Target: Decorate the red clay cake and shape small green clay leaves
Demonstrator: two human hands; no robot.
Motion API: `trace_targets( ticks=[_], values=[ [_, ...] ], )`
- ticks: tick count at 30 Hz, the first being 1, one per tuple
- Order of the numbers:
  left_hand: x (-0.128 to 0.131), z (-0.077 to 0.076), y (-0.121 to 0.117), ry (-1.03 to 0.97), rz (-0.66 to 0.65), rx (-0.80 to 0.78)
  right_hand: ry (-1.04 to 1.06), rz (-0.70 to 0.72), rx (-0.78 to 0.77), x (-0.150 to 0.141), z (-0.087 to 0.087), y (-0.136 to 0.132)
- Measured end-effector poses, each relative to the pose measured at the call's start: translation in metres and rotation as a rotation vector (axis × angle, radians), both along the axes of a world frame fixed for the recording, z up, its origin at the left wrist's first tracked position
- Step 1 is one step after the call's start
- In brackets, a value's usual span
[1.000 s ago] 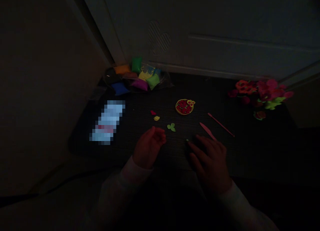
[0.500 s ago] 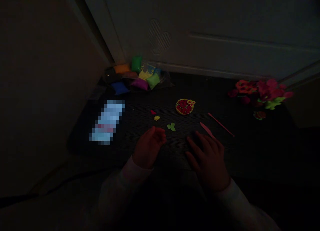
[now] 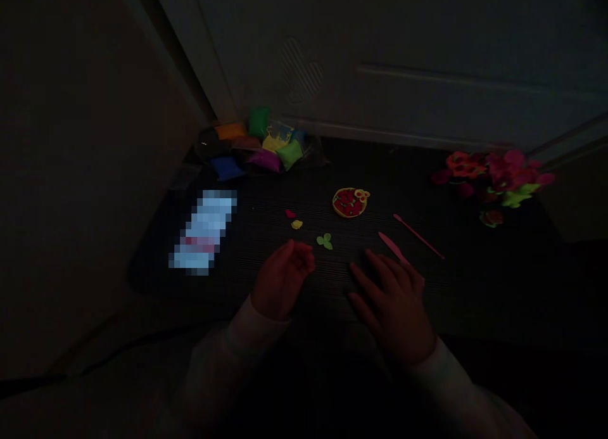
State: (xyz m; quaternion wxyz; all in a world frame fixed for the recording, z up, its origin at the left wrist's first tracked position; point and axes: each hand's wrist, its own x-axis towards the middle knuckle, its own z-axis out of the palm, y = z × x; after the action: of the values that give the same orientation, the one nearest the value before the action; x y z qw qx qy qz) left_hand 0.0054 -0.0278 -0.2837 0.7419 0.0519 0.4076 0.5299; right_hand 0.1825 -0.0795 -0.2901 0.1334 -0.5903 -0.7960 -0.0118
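Note:
My left hand rests on its side on the dark table, loosely cupped and open, with nothing visible in it. Just beyond its fingertips lies a light green three-leaf piece. A small yellow piece and a red piece lie farther back. Palm down, my right hand is open with its fingers spread and holds nothing I can see. Its fingers partly cover the handle end of a pink plastic knife; whether they touch is unclear. A thin pink modelling stick lies to the right.
Behind the small pieces sits a round red disc with a yellow rim and small yellow flower. Coloured clay packets lie at the back left, near a blurred lit phone. Colourful clay flowers stand at the back right. The room is dim.
My right hand has shifted very slightly left. The view has moved a touch; the pieces, tools and left hand otherwise look the same.

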Motion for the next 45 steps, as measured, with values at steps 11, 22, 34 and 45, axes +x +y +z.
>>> trace_targets(
  ticks=[11, 22, 34, 45],
  values=[
    [-0.001, 0.001, 0.0, 0.008, -0.008, -0.011, -0.025, 0.003, -0.001, 0.0, 0.001, 0.0],
    [0.0, 0.0, 0.001, -0.005, -0.011, -0.012, -0.053, 0.036, -0.027, -0.002, 0.001, 0.0],
    [-0.001, -0.001, 0.0, 0.013, -0.005, -0.005, -0.076, -0.01, -0.026, -0.006, 0.003, 0.0],
    [-0.001, 0.0, 0.0, -0.002, 0.0, -0.015, -0.088, -0.023, -0.048, -0.01, 0.004, 0.0]
  ],
)
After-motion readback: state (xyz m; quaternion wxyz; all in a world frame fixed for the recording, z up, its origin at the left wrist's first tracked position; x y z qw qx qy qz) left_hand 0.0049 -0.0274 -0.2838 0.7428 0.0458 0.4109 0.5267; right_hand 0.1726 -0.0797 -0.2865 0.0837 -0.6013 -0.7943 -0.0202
